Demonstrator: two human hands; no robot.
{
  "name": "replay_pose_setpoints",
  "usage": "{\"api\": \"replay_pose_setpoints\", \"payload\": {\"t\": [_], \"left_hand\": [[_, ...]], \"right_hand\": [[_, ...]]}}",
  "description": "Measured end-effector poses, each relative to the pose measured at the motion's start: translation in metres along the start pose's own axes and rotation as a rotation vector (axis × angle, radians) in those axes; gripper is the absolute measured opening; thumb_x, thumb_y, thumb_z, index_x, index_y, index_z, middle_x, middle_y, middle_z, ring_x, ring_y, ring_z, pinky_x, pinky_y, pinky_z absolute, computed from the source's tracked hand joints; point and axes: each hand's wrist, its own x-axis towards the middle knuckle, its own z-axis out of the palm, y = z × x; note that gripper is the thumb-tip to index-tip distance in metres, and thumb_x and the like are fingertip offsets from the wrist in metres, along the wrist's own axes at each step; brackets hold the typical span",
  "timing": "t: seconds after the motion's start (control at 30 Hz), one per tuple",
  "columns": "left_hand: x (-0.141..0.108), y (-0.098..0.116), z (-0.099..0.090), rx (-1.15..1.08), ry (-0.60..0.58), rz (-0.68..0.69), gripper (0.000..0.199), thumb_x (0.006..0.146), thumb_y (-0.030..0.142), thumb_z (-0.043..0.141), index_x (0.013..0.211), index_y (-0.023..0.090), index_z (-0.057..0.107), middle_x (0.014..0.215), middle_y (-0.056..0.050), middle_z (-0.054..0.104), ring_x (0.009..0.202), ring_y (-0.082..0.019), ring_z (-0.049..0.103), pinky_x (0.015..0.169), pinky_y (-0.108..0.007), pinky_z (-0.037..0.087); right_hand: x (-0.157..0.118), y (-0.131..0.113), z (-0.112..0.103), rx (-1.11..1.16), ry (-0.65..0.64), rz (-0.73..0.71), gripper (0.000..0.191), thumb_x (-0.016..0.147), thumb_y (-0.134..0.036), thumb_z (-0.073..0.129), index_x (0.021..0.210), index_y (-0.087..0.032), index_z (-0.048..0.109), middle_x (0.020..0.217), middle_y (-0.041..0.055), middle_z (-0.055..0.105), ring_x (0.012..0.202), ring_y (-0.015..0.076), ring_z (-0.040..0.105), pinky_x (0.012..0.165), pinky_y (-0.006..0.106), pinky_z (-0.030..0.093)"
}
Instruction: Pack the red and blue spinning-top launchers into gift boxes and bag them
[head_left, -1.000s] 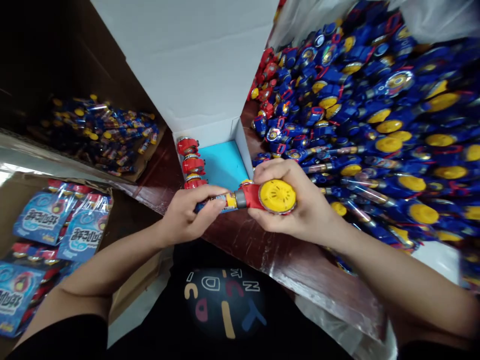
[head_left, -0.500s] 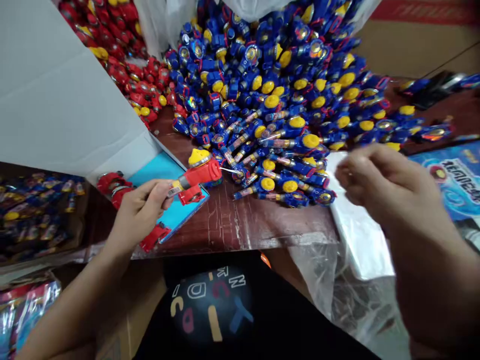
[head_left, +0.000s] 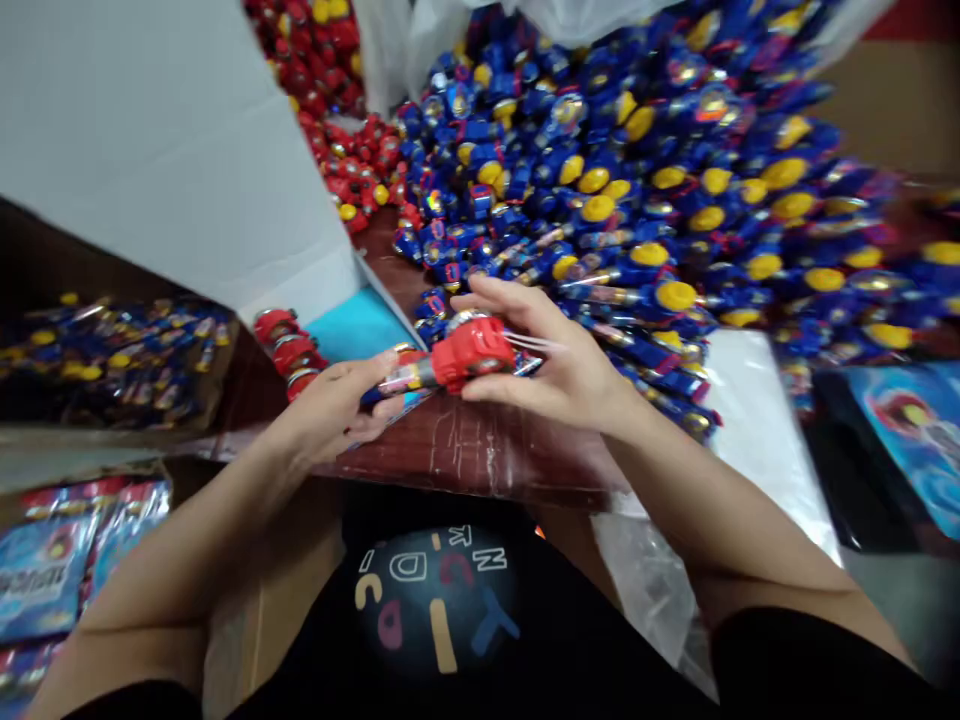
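A red toy with a clear, labelled tube handle (head_left: 471, 356) is held over the front of the table. My left hand (head_left: 334, 405) is closed round the tube end. Around the red head is my right hand (head_left: 574, 375), thumb below and fingers above, seeming to grip it. A white string trails from the head across the right palm. Just behind the left hand, several red toys (head_left: 289, 350) lie along the edge of an open box with a light blue inside (head_left: 360, 325).
A large heap of blue toys with yellow tops (head_left: 600, 205) covers the table behind my hands. More red toys (head_left: 356, 165) are piled at the back left. A carton of small blue pieces (head_left: 120, 340) stands left. White plastic sheets (head_left: 757, 420) and a printed blue pack (head_left: 915, 420) lie right.
My right hand has come in from the right and is now round the toy's red head. My left hand has brought the toy slightly right, and the view has shifted.
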Motion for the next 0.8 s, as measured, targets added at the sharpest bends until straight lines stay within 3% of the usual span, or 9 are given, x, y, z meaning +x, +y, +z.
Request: {"api": "replay_pose_setpoints", "payload": {"t": [0.07, 0.13, 0.2, 0.23, 0.33, 0.43, 0.6, 0.73, 0.8], "left_hand": [[-0.008, -0.003, -0.017, 0.229, 0.162, 0.200, 0.056, 0.099, 0.073, 0.060, 0.089, 0.019, 0.068, 0.069, -0.002, 0.060, 0.050, -0.011, 0.049, 0.045, -0.024, 0.043], [-0.013, -0.010, -0.045, 0.533, 0.486, 0.483, 0.051, 0.103, 0.069, 0.058, 0.109, 0.020, 0.074, 0.100, -0.009, 0.074, 0.087, -0.020, 0.071, 0.080, -0.034, 0.063], [-0.012, -0.026, -0.078, 0.771, 0.765, 0.663, 0.052, 0.106, 0.066, 0.057, 0.132, 0.023, 0.069, 0.138, -0.013, 0.069, 0.133, -0.028, 0.064, 0.119, -0.047, 0.051], [-0.008, -0.038, -0.094, 0.838, 0.834, 0.691, 0.057, 0.107, 0.067, 0.054, 0.142, 0.023, 0.064, 0.152, -0.014, 0.061, 0.148, -0.031, 0.054, 0.129, -0.052, 0.041], [0.009, -0.074, -0.123, 0.888, 0.766, 0.615, 0.070, 0.109, 0.070, 0.044, 0.160, 0.022, 0.048, 0.174, -0.017, 0.038, 0.167, -0.035, 0.028, 0.137, -0.059, 0.023], [0.025, -0.098, -0.126, 0.843, 0.696, 0.548, 0.075, 0.110, 0.071, 0.038, 0.165, 0.021, 0.043, 0.179, -0.015, 0.029, 0.170, -0.038, 0.013, 0.138, -0.063, 0.018], [0.026, -0.104, -0.119, 0.779, 0.695, 0.565, 0.069, 0.112, 0.068, 0.036, 0.167, 0.026, 0.040, 0.182, -0.007, 0.021, 0.171, -0.035, 0.006, 0.139, -0.063, 0.015], [0.023, -0.106, -0.119, 0.732, 0.681, 0.617, 0.068, 0.112, 0.066, 0.040, 0.169, 0.029, 0.036, 0.182, -0.009, 0.020, 0.171, -0.038, 0.004, 0.139, -0.066, 0.013], [0.024, -0.108, -0.120, 0.714, 0.668, 0.637, 0.067, 0.111, 0.066, 0.041, 0.168, 0.031, 0.036, 0.183, -0.008, 0.019, 0.171, -0.038, 0.003, 0.139, -0.066, 0.012]], "right_hand": [[0.021, 0.003, 0.007, 0.082, -0.009, -0.038, 0.065, 0.100, -0.053, 0.072, 0.157, -0.027, 0.055, 0.147, 0.0112, 0.067, 0.133, 0.0305, 0.067, 0.116, 0.053, 0.056], [0.043, 0.010, 0.008, 0.022, 0.018, -0.072, 0.053, 0.101, -0.044, 0.073, 0.151, -0.031, 0.062, 0.145, 0.0093, 0.069, 0.132, 0.0310, 0.067, 0.119, 0.054, 0.053], [0.065, 0.027, 0.011, -0.093, -0.021, -0.115, 0.052, 0.101, -0.043, 0.073, 0.152, -0.034, 0.062, 0.149, 0.0091, 0.066, 0.137, 0.0318, 0.063, 0.123, 0.054, 0.050], [0.076, 0.039, 0.016, -0.138, -0.090, -0.150, 0.052, 0.102, -0.044, 0.071, 0.152, -0.034, 0.062, 0.150, 0.0102, 0.065, 0.139, 0.0319, 0.062, 0.122, 0.054, 0.050], [0.102, 0.074, 0.040, -0.171, -0.369, -0.278, 0.050, 0.106, -0.050, 0.063, 0.148, -0.022, 0.066, 0.144, 0.0157, 0.067, 0.133, 0.0308, 0.066, 0.114, 0.050, 0.057], [0.116, 0.089, 0.055, -0.218, -0.559, -0.306, 0.048, 0.110, -0.048, 0.056, 0.143, -0.017, 0.069, 0.140, 0.0159, 0.069, 0.126, 0.0286, 0.070, 0.109, 0.044, 0.060], [0.131, 0.064, 0.049, -0.492, -0.800, -0.391, 0.044, 0.114, -0.033, 0.040, 0.138, -0.019, 0.074, 0.142, 0.0163, 0.067, 0.114, 0.0288, 0.072, 0.097, 0.044, 0.062], [0.143, 0.040, 0.051, -0.635, -0.879, -0.379, 0.045, 0.108, -0.017, 0.048, 0.147, -0.026, 0.069, 0.146, 0.0108, 0.068, 0.116, 0.0292, 0.069, 0.093, 0.043, 0.061], [0.146, 0.038, 0.056, -0.605, -0.865, -0.409, 0.045, 0.108, -0.017, 0.048, 0.148, -0.019, 0.067, 0.146, 0.0124, 0.068, 0.120, 0.0299, 0.069, 0.100, 0.045, 0.061]]}}
